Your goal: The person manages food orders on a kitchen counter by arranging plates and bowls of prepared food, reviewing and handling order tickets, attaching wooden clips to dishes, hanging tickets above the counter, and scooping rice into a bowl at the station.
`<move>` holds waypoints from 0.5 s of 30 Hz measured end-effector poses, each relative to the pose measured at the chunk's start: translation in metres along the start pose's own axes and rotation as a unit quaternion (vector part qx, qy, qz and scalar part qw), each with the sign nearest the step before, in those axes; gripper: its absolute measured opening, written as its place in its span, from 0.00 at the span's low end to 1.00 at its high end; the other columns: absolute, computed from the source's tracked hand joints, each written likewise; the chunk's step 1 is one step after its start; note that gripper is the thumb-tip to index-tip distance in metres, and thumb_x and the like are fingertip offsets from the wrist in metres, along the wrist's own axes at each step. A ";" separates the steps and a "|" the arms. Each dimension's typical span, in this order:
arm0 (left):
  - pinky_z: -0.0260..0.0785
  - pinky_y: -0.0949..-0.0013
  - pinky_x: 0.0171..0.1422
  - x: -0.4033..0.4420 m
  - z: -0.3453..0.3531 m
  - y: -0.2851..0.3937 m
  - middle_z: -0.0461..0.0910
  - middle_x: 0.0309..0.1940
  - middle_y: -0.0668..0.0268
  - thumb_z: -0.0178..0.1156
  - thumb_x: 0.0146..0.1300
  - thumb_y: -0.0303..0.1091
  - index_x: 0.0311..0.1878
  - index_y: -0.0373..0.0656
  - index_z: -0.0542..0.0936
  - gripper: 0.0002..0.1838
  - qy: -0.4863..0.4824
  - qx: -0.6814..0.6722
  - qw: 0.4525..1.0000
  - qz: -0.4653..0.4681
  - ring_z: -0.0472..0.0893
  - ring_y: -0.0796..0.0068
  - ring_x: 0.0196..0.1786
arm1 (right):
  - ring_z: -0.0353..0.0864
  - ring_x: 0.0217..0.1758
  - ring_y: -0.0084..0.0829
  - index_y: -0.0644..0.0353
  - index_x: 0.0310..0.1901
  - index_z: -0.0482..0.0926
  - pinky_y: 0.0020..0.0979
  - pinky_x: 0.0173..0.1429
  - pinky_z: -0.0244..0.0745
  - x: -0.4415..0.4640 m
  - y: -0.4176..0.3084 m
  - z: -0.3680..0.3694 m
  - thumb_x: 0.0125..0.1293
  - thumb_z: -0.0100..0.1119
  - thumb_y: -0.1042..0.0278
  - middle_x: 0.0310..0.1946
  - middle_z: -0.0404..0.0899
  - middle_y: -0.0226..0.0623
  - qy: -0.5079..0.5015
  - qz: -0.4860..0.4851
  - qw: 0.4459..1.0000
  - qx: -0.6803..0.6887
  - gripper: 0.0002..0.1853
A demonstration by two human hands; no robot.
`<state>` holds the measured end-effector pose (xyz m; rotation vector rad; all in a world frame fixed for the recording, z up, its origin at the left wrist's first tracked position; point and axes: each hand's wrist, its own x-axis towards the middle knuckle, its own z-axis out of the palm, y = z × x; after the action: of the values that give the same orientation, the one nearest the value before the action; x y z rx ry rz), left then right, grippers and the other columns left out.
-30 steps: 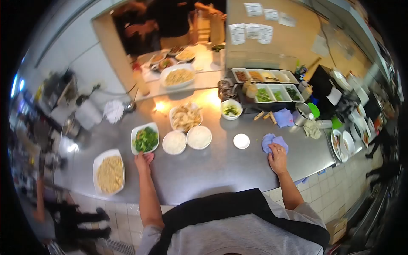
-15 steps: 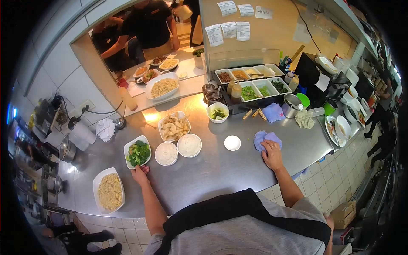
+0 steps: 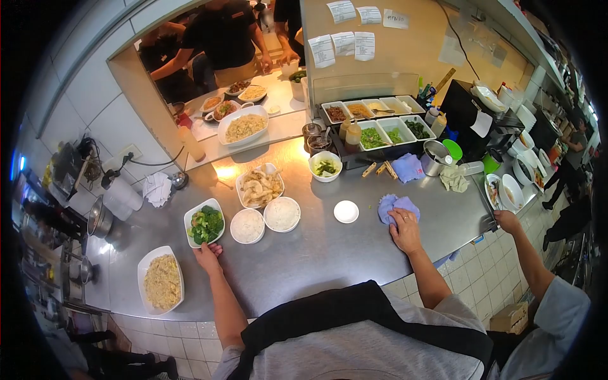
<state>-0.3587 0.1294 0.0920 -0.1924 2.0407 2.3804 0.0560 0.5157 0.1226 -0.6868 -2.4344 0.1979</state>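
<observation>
My left hand (image 3: pixel 208 256) is at the near edge of a white square bowl of broccoli (image 3: pixel 206 224), its fingers closed on the rim. My right hand (image 3: pixel 406 228) rests on a crumpled blue cloth (image 3: pixel 391 208), fingers bent over it. Between the hands stand two round bowls of white rice (image 3: pixel 247 226), a bowl of pale fried food (image 3: pixel 260 185) behind them, and a small white round dish (image 3: pixel 346 212). A dish of fried rice (image 3: pixel 162 280) sits to the left of my left hand.
A co-worker's hand (image 3: pixel 506 220) is at the counter's right end, beside dirty plates (image 3: pixel 512 191). Topping trays (image 3: pixel 373 135) stand at the back. People stand behind the pass window, where a fried rice dish (image 3: pixel 246 128) sits.
The view has shifted left and steadied. A co-worker's arm has come in from the right and reached the counter's end. Both my hands have stayed at the bowl and the cloth.
</observation>
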 end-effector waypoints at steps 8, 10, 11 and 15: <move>0.72 0.72 0.21 -0.004 0.001 0.004 0.75 0.25 0.58 0.45 0.65 0.29 0.52 0.37 0.64 0.13 -0.007 0.000 1.000 -0.008 0.76 0.71 0.19 | 0.69 0.55 0.43 0.57 0.49 0.75 0.40 0.61 0.62 -0.001 0.003 0.003 0.50 0.58 0.73 0.50 0.73 0.40 0.005 -0.003 1.000 0.001 0.20; 0.72 0.72 0.21 -0.004 0.001 0.005 0.75 0.25 0.58 0.45 0.66 0.29 0.52 0.37 0.64 0.13 -0.006 0.002 1.000 -0.008 0.76 0.71 0.19 | 0.69 0.55 0.43 0.57 0.49 0.75 0.40 0.61 0.61 -0.002 0.004 0.004 0.50 0.59 0.73 0.50 0.73 0.40 0.006 -0.005 1.000 0.002 0.20; 0.72 0.72 0.21 -0.004 0.001 0.005 0.75 0.25 0.58 0.45 0.66 0.29 0.53 0.37 0.64 0.14 -0.004 0.005 1.000 -0.009 0.76 0.71 0.19 | 0.69 0.55 0.43 0.57 0.49 0.75 0.40 0.61 0.61 -0.001 0.004 0.004 0.50 0.58 0.73 0.50 0.73 0.40 0.006 -0.005 1.000 0.003 0.20; 0.72 0.73 0.21 -0.006 0.001 0.006 0.75 0.25 0.58 0.44 0.66 0.29 0.54 0.37 0.64 0.14 -0.006 0.011 1.000 -0.005 0.76 0.71 0.19 | 0.69 0.55 0.43 0.57 0.49 0.75 0.40 0.61 0.61 -0.002 0.003 0.003 0.50 0.58 0.73 0.50 0.73 0.40 0.005 -0.004 1.000 0.005 0.21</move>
<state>-0.3534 0.1303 0.0989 -0.1868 2.0546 2.3476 0.0569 0.5175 0.1187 -0.6717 -2.4251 0.2027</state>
